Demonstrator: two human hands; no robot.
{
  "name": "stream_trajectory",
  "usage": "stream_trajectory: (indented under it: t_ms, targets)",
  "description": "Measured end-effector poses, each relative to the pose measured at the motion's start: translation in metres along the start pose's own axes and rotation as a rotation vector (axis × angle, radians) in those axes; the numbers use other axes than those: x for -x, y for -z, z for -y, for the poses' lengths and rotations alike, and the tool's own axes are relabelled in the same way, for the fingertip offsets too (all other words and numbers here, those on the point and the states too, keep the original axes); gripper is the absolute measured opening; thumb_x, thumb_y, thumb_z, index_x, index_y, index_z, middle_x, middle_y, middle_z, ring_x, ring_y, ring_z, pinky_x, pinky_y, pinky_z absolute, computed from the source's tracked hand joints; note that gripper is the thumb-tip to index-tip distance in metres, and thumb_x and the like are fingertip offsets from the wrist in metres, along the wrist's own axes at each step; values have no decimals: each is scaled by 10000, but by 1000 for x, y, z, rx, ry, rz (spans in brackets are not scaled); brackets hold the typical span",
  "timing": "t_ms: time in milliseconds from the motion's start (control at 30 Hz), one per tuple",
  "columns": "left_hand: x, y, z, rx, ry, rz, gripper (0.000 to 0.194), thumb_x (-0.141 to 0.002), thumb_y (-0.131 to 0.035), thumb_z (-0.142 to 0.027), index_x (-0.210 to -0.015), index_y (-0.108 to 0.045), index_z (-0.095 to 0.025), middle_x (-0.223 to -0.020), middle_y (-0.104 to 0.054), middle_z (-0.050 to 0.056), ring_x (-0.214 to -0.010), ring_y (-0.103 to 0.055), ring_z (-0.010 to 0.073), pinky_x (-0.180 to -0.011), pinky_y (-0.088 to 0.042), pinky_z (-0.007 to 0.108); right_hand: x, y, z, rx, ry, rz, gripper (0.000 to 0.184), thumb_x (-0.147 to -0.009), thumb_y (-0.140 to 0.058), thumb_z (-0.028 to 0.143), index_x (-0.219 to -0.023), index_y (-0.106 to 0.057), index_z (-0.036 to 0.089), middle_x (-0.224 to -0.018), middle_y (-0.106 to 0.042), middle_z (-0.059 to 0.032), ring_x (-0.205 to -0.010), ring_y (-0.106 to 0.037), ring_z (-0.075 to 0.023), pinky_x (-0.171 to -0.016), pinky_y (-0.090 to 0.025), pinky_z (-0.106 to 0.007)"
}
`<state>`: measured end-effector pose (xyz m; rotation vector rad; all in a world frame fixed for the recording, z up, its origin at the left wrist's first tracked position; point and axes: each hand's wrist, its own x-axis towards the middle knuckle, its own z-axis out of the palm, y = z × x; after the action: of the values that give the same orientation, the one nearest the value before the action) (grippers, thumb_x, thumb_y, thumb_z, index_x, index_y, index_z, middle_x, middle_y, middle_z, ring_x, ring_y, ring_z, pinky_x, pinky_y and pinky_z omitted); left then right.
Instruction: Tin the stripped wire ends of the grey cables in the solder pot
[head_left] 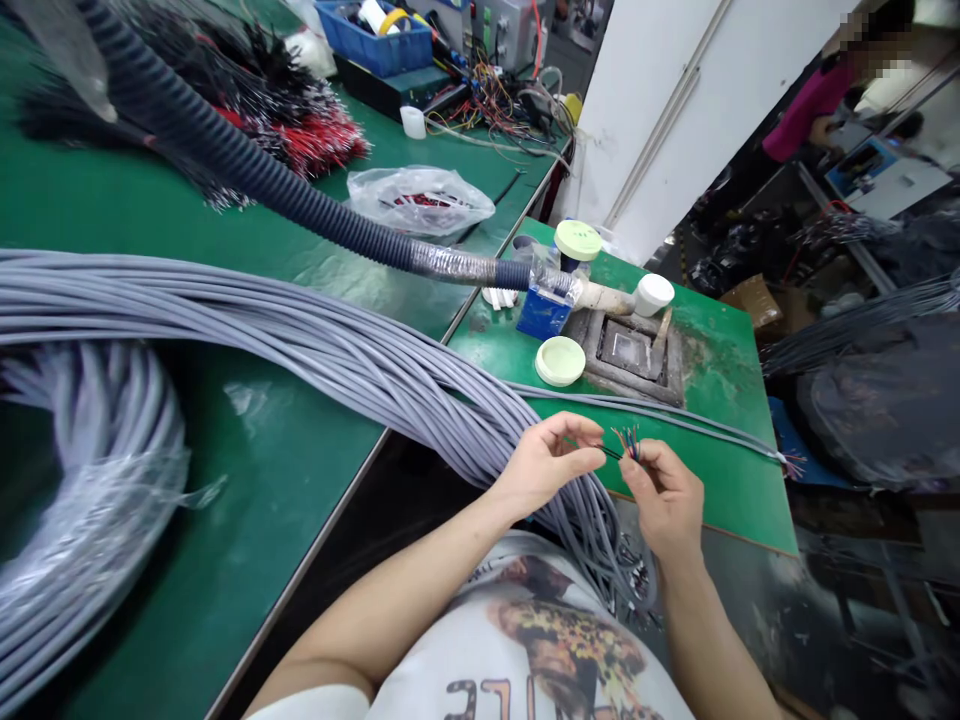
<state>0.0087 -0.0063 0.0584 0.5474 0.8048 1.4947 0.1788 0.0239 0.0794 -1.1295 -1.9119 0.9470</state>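
Green work surfaces fill most of the view: a long table (300, 450) on the left and a smaller green board (724, 345) joining it on the right, with a white pillar (675, 110) behind. Past the pillar a person in a pink top (814, 115) is at a cluttered station.

Both hands are over the near edge of the board. The right hand (671, 495) pinches a small fan of coloured wires (628, 442) between thumb and fingers, their tips pointing up. The left hand (547, 455), just beside it, has thumb and fingertips closed on dark strands (610, 453) that reach across to the fan; the strands are thin, so I can't be sure how many there are.

A thick bundle of grey cables (337, 360) sweeps from the left edge across the table, passes behind the left forearm and droops beside the shirt (540, 620). A few more cables run over the board, their stripped ends (791, 463) at its right side. On the left lies a grey coil (150, 400) wrapped in clear film (127, 510).

Beyond the hands, a ribbed hose (262, 180) ends by a blue box (544, 312), beside a square metal frame (626, 350). A pale round dish (560, 361) and a white cup (654, 292) stand near the frame. Farther back are a plastic bag (442, 190), a heap of black and red wires (322, 140) and a blue bin (375, 45).
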Motion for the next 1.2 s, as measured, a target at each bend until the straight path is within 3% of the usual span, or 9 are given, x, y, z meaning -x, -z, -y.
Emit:
stream_trajectory:
  t_ms: [233,433,533,733,900,933,1067,1133,1200]
  targets:
    - [5,-12,18,-26,-24,-72,253,-625,-810,-330,-678,-656,-137,-641,-618,-12,-595,-514,85,-608,-405,222,-2,-7,3,-37,35,-92,39,-842,-619,214,-807,-603,207,-745,-576,24,-688,-523,-118,-645,-426,-230]
    - [9,-7,28,-120,16,87,293,-664,-783,-369,-707,-617,-131,-645,-552,-18,-577,-450,78,-565,-355,222,-4,-7,3,-31,76,-51,43,-847,-603,199,-805,-600,206,-745,-561,18,-701,-513,-123,-650,-417,-238]
    - [8,-2,24,-172,-42,117,297,-702,-755,-388,-772,-608,-140,-703,-553,-8,-633,-471,95,-614,-378,234,-4,-6,3,14,96,-10,52,-851,-593,196,-800,-587,205,-739,-541,19,-699,-493,-124,-646,-397,-246]
    - [4,8,3,-481,-301,77,304,-854,-586,-388,-655,-580,-159,-659,-519,4,-670,-465,127,-668,-379,262,-3,-6,1,75,110,81,52,-850,-591,205,-798,-587,208,-752,-557,13,-720,-507,-135,-676,-398,-264]
    - [-3,28,-17,-345,-427,-254,321,-850,-591,-415,-641,-562,-174,-638,-521,-9,-645,-484,122,-649,-394,247,-5,8,-4,29,-13,-60,69,-830,-630,261,-801,-608,202,-719,-549,18,-650,-486,-124,-609,-388,-249]
    - [-2,29,-19,-356,-436,-263,301,-865,-575,-408,-676,-579,-174,-662,-537,-5,-663,-500,124,-670,-404,251,-6,11,-5,11,-51,-96,82,-827,-636,275,-803,-613,200,-705,-543,21,-628,-472,-118,-586,-379,-243]
    - [3,22,-15,-709,-420,69,321,-765,-692,-457,-932,-658,-185,-830,-636,45,-779,-556,174,-717,-432,290,-12,10,-2,-23,-99,-81,123,-823,-645,301,-777,-612,192,-681,-538,24,-621,-465,-114,-578,-385,-234]
    - [5,16,-8,-871,-504,158,390,-712,-739,-468,-968,-652,-188,-857,-664,57,-806,-560,191,-736,-426,306,-13,5,1,-26,-87,-54,120,-825,-641,299,-779,-613,192,-689,-545,23,-631,-480,-115,-592,-397,-235]
    - [4,13,-3,-982,-601,212,261,-789,-684,-415,-905,-651,-184,-809,-677,54,-763,-556,179,-735,-410,311,-12,2,4,-16,-69,-34,115,-827,-638,297,-785,-616,192,-693,-552,21,-635,-494,-118,-599,-404,-238]
